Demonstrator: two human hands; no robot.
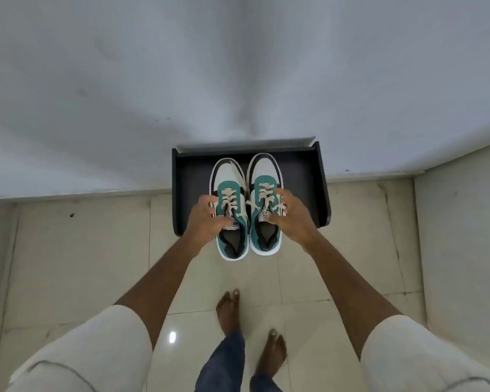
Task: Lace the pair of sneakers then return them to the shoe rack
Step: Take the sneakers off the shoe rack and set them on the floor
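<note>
Pale tiled floor point(309, 278), grey wall behind | left hand point(207, 219) grips left sneaker point(230, 210), right hand point(290, 215) grips right sneaker point(266, 205), fingertips hidden in collars | laced pair over black shoe rack point(309, 176), heels overhanging; contact unclear

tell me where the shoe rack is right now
In the head view, the black shoe rack sits on the floor against the wall, centre frame, directly beneath the sneakers both hands hold.

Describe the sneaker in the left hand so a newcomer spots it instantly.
Find the black shoe rack against the white wall. Two teal-and-white sneakers hang over it; the left sneaker is gripped by the left hand. Unlike the right sneaker, its heel reaches nearer the camera, over the tiles.
</note>
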